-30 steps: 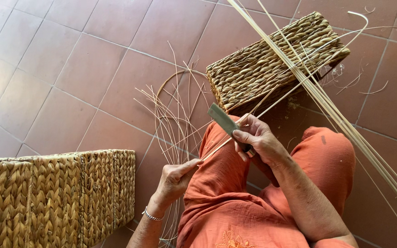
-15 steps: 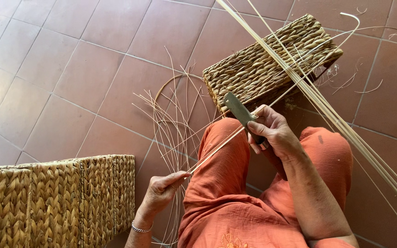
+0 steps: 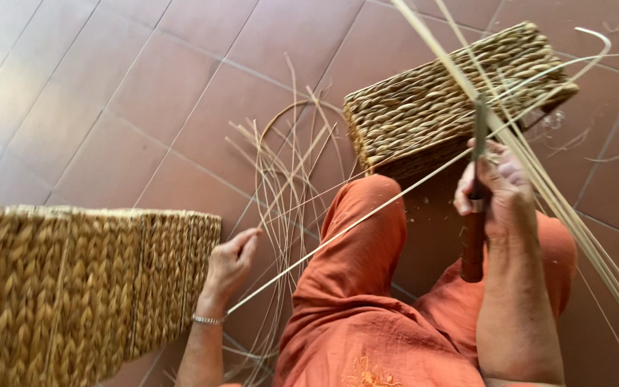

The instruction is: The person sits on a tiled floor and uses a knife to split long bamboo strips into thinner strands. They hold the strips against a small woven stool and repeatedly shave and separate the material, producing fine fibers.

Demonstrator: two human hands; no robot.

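Note:
My right hand (image 3: 499,190) is shut on a knife with a brown wooden handle (image 3: 473,251). It holds the knife upright, with the blade (image 3: 480,122) pointing away from me. A long thin cane strip (image 3: 352,228) runs from the blade down and left across my orange-trousered knee (image 3: 356,258). The strip ends beside my left wrist. My left hand (image 3: 231,261), with a bracelet on the wrist, hovers with loosely curled fingers just above that end. I cannot tell whether it grips the strip.
A woven rectangular basket (image 3: 431,107) lies on the red tiled floor (image 3: 145,93) ahead of my knees. A larger woven basket (image 3: 73,287) stands at the left. Loose cane strips (image 3: 288,172) are scattered between them. A bundle of long canes (image 3: 582,215) slants across the right side.
My right hand moved right and turned the knife from slanted to upright. My left hand slid down and left, further from the knife.

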